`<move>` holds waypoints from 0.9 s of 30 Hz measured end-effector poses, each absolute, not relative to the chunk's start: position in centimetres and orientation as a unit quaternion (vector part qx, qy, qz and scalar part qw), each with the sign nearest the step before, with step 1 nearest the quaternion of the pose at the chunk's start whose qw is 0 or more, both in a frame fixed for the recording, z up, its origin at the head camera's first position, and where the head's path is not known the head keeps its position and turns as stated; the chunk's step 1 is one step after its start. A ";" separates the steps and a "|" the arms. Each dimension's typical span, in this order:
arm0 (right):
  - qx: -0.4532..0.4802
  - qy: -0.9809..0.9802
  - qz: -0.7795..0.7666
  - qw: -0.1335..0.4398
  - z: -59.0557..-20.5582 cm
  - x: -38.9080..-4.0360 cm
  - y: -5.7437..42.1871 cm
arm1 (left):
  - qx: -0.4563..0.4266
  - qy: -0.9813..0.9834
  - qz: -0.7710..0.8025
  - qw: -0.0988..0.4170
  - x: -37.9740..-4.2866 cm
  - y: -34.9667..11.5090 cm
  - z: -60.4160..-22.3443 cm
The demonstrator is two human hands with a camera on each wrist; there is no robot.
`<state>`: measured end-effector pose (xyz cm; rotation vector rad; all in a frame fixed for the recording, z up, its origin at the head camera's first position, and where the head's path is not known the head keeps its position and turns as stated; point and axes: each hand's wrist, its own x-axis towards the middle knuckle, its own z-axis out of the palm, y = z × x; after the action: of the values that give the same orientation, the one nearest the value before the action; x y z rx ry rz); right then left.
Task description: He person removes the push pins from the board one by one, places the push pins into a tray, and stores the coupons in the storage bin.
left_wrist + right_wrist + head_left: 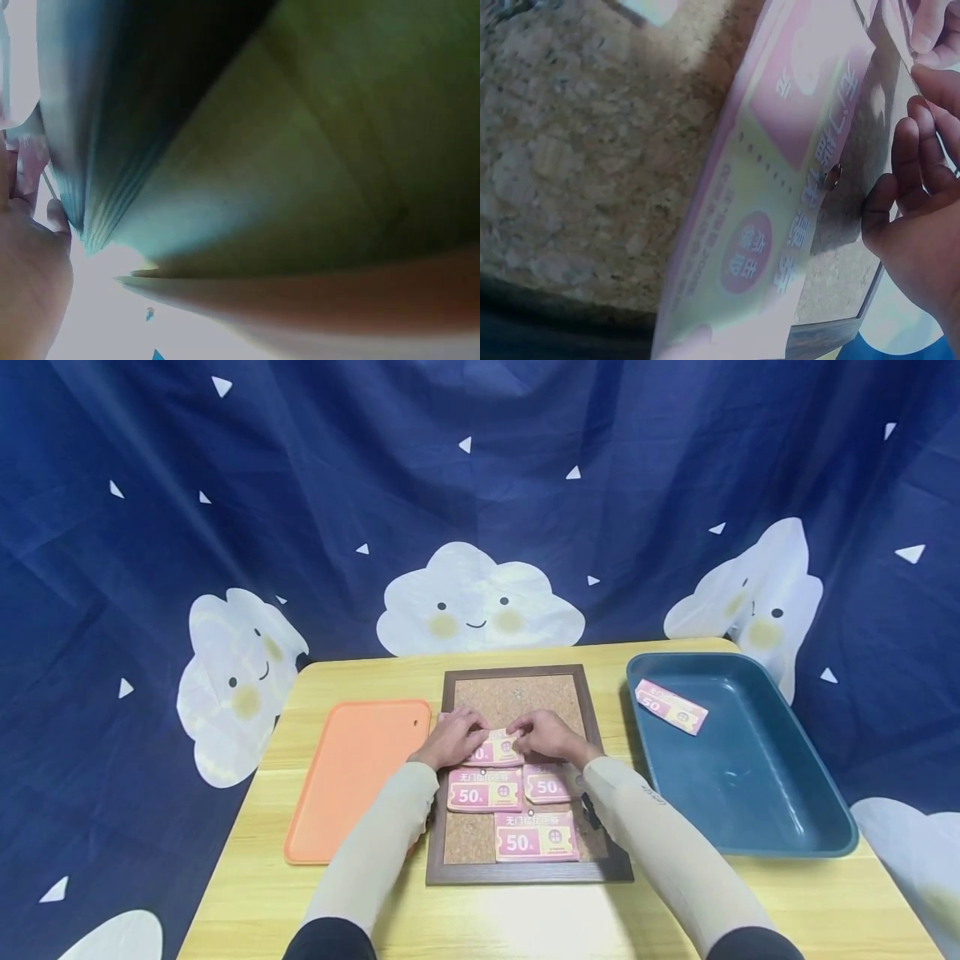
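Observation:
Both hands meet at a pink and yellow paper coupon (498, 752) on a brown-framed cork board (525, 689). My left hand (455, 739) pinches its upper left edge, while my right hand (551, 735) pinches the upper right; the fingertips are partly hidden. Below lie a left coupon (468, 795), a right coupon (549, 787) partly under the right forearm, and a bottom coupon (536, 842). A round metal thumbtack (832, 177) sits at a coupon's top edge in the right wrist view. The left wrist view shows little of the work beyond the hand.
A deep teal tray (757, 735) stands right of the board with one loose coupon (671, 707) inside. To the left lies a flat orange tray (360, 768). A small cluster of tacks (518, 693) seems to rest on the upper cork. A dark blue cloud-print curtain (480, 493) hangs behind the table.

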<state>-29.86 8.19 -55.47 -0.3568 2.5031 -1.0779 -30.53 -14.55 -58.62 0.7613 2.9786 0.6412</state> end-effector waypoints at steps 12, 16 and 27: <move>-0.111 0.881 -0.419 0.191 -55.1 -29.9 8.7 | 0.226 0.945 0.237 -0.012 -30.4 -14.3 -57.7; -0.110 0.879 -0.422 0.192 -55.1 -29.9 8.9 | 0.225 0.945 0.236 -0.012 -30.5 -14.3 -57.5; -0.119 0.886 -0.413 0.172 -54.5 -30.7 9.5 | 0.220 0.942 0.253 -0.035 -31.0 -14.9 -57.0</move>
<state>-30.68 9.51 -54.46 -0.3366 2.5158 -1.1737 -30.99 -14.85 -56.95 0.7071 3.0263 0.8120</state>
